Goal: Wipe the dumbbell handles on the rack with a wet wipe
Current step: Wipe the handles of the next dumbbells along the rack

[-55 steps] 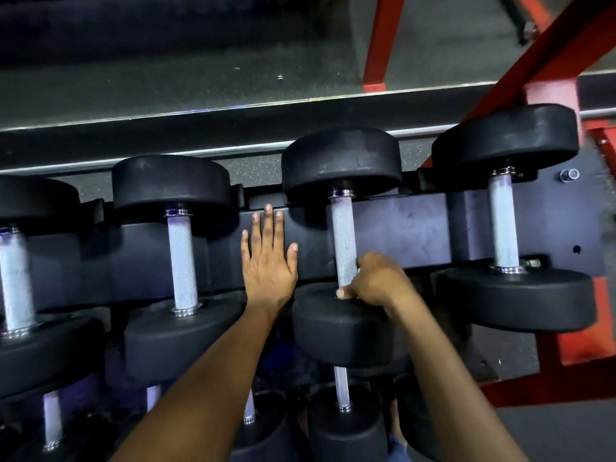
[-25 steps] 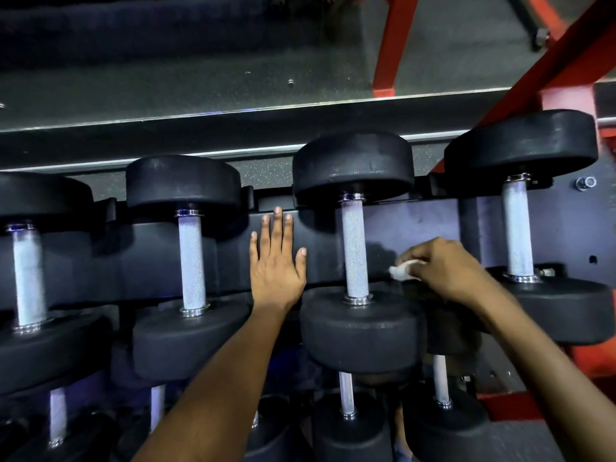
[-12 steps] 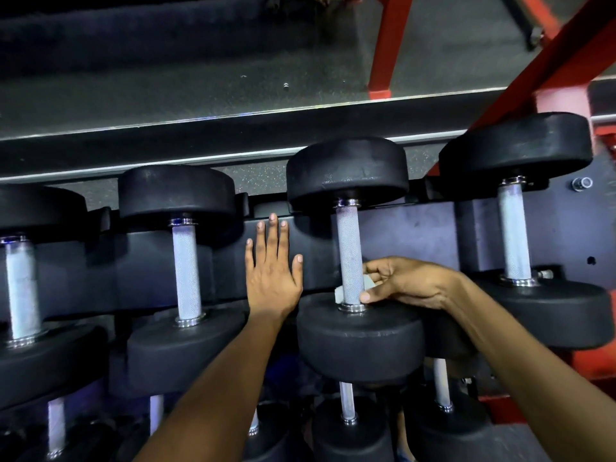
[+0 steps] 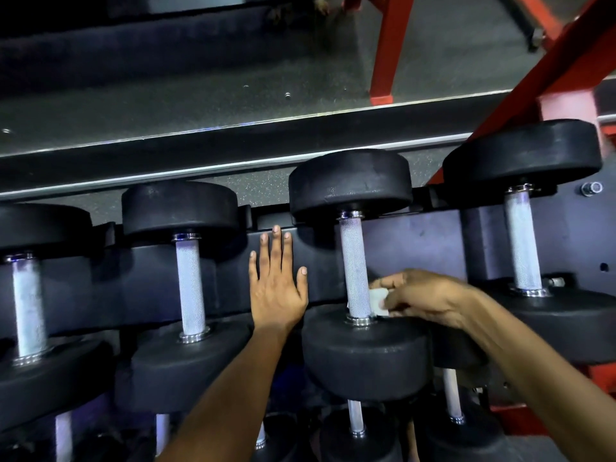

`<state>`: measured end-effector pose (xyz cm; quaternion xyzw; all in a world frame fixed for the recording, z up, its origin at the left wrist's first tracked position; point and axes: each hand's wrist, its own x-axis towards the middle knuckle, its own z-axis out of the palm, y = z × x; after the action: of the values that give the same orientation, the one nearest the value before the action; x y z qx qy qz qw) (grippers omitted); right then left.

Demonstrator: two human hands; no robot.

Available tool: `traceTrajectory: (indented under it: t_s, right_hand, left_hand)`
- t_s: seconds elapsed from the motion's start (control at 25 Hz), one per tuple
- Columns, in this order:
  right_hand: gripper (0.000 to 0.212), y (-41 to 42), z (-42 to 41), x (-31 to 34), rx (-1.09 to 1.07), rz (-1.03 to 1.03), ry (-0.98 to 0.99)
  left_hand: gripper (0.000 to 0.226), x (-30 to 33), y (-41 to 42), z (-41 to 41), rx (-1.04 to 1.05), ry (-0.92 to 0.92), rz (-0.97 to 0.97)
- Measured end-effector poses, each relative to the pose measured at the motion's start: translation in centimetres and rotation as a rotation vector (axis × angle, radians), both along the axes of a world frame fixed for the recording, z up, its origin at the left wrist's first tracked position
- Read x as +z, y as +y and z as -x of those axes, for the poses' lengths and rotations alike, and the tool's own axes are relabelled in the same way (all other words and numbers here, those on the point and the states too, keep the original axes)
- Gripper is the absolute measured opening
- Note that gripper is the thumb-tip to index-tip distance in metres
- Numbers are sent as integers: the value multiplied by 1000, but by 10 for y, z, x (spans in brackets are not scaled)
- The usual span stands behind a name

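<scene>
Several black dumbbells with knurled silver handles lie across the black rack [image 4: 416,255]. My right hand [image 4: 423,300] pinches a folded white wet wipe [image 4: 378,300] against the right side of the middle dumbbell's handle [image 4: 355,261], near its lower end. My left hand [image 4: 276,285] rests flat with straight fingers on the rack's rail, between that handle and the handle to the left [image 4: 190,285]. Further handles stand at the far left [image 4: 28,305] and at the right [image 4: 521,238].
A lower tier of dumbbells [image 4: 355,418] shows beneath my arms. Red frame posts [image 4: 386,45] rise behind and at the right of the rack. Grey speckled floor [image 4: 200,95] lies beyond the rack's top edge.
My right hand has shifted from curling round the front of the middle handle to its right side, with the wipe now showing. The left hand stays flat on the rail.
</scene>
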<state>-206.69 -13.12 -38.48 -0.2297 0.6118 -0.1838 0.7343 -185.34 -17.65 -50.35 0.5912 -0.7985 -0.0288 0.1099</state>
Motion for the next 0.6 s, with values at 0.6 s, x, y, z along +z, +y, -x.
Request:
traceTrajectory:
  t_s: [0.6]
  right_hand:
    - [29,-38,-8,21,-464,380,343]
  left_hand:
    - [66,1,1,-1,7,-11,-5]
